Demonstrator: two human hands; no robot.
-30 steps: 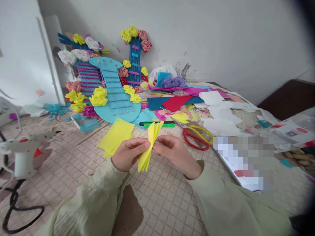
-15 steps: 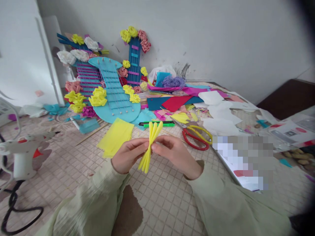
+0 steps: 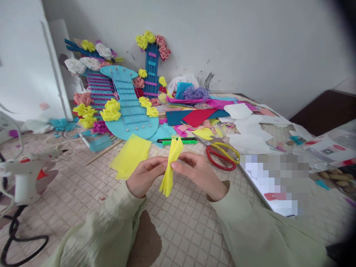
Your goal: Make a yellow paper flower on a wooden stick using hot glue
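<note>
A pleated strip of yellow paper (image 3: 171, 166) stands upright between my two hands, pinched at its middle so that both ends fan out. My left hand (image 3: 145, 175) grips the fold from the left with thumb and fingers closed. From the right, my right hand (image 3: 198, 171) pinches the same spot. Both hands hover just above the tiled floor (image 3: 178, 222). A flat stack of yellow paper sheets (image 3: 130, 155) lies just beyond my left hand.
Red and yellow scissors (image 3: 222, 155) and a green cutter (image 3: 178, 141) lie past my hands. A white glue gun (image 3: 25, 172) with a black cord stands at the left. Blue guitar-shaped crafts with paper flowers (image 3: 126, 100) lean on the wall, amid coloured paper scraps.
The yellow pleats were squeezed tight half a second ago and have fanned out a little again. My hands have stayed in nearly the same place.
</note>
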